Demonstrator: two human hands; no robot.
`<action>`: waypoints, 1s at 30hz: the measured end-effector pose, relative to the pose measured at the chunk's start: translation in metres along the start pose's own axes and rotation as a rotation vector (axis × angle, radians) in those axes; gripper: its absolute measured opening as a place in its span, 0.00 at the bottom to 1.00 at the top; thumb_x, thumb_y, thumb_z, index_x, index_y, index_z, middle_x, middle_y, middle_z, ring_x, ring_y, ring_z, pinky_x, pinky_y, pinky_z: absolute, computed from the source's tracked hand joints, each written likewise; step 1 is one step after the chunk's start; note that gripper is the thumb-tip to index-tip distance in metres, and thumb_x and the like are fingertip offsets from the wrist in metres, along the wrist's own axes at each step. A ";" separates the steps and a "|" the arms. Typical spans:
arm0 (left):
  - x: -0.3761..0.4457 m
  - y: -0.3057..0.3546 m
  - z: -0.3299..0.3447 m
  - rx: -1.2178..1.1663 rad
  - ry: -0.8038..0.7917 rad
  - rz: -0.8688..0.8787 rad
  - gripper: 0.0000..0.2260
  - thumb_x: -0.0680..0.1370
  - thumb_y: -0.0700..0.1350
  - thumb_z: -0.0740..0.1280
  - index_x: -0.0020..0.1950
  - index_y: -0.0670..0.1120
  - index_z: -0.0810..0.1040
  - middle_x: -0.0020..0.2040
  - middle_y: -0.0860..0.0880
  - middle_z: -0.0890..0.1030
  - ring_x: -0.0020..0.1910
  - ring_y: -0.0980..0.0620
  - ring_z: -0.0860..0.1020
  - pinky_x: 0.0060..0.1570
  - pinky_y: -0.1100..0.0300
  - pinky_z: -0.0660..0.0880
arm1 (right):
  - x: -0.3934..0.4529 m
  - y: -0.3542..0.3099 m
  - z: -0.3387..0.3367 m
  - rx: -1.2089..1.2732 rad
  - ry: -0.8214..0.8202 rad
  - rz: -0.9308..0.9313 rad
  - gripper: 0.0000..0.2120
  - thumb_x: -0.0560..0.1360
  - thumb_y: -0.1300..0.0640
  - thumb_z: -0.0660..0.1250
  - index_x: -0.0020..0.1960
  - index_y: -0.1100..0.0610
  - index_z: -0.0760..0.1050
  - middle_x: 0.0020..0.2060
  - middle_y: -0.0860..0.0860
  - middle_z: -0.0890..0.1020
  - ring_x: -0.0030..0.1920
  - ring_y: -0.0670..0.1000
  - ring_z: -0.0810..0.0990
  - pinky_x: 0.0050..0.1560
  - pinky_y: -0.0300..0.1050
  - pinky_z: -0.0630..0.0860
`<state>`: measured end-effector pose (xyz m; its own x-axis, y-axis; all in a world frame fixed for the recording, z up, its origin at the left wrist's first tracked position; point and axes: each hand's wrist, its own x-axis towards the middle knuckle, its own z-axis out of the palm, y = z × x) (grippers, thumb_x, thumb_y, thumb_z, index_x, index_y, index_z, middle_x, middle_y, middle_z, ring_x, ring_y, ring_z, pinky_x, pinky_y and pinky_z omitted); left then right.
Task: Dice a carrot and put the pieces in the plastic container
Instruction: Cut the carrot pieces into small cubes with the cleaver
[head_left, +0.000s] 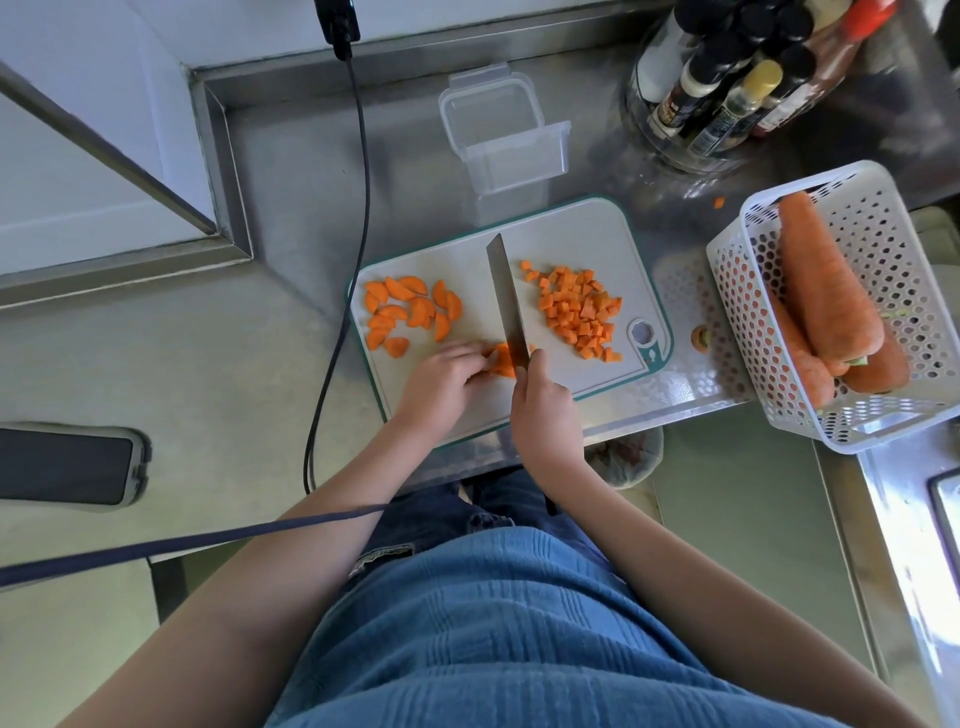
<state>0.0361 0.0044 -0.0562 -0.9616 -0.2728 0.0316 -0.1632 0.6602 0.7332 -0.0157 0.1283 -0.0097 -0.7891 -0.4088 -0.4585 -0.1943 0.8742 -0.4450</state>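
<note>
On the white cutting board (467, 249) lie half-moon carrot slices (410, 312) at the left and a heap of diced carrot (576, 312) at the right. My left hand (441, 379) holds a few carrot slices (501, 361) down with curled fingers near the board's front edge. My right hand (540, 405) grips the handle of a knife (506, 306), whose blade stands on those slices. A clear plastic container (506, 135) stands behind the board with nothing in it.
A white perforated basket (748, 301) with whole carrots (826, 291) stands at the right. A round rack of bottles (727, 88) is at the back right. A dark cable (358, 208) runs down the steel counter left of the board. A phone (67, 465) lies at far left.
</note>
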 end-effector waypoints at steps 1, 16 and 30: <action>0.000 -0.003 0.000 0.019 -0.027 0.012 0.08 0.70 0.33 0.70 0.47 0.39 0.84 0.51 0.44 0.83 0.52 0.44 0.80 0.53 0.56 0.76 | 0.001 0.000 0.002 -0.041 -0.021 0.002 0.14 0.83 0.59 0.51 0.68 0.59 0.59 0.38 0.61 0.79 0.38 0.62 0.79 0.35 0.53 0.75; -0.003 -0.004 0.003 -0.015 0.009 0.000 0.14 0.69 0.34 0.73 0.54 0.40 0.82 0.55 0.43 0.82 0.53 0.45 0.80 0.53 0.49 0.78 | 0.017 0.004 -0.030 0.162 0.097 -0.046 0.05 0.83 0.56 0.52 0.49 0.57 0.61 0.29 0.50 0.70 0.29 0.55 0.70 0.27 0.45 0.59; -0.005 -0.006 -0.001 0.237 0.035 0.284 0.05 0.72 0.39 0.66 0.44 0.38 0.77 0.41 0.43 0.77 0.44 0.48 0.69 0.41 0.55 0.73 | 0.001 -0.008 -0.014 0.145 0.034 -0.053 0.08 0.83 0.54 0.51 0.48 0.57 0.59 0.34 0.62 0.76 0.31 0.62 0.72 0.29 0.49 0.67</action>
<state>0.0421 0.0007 -0.0600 -0.9685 -0.0761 0.2373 0.0588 0.8557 0.5142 -0.0231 0.1243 0.0038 -0.7998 -0.4418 -0.4064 -0.1518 0.8039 -0.5751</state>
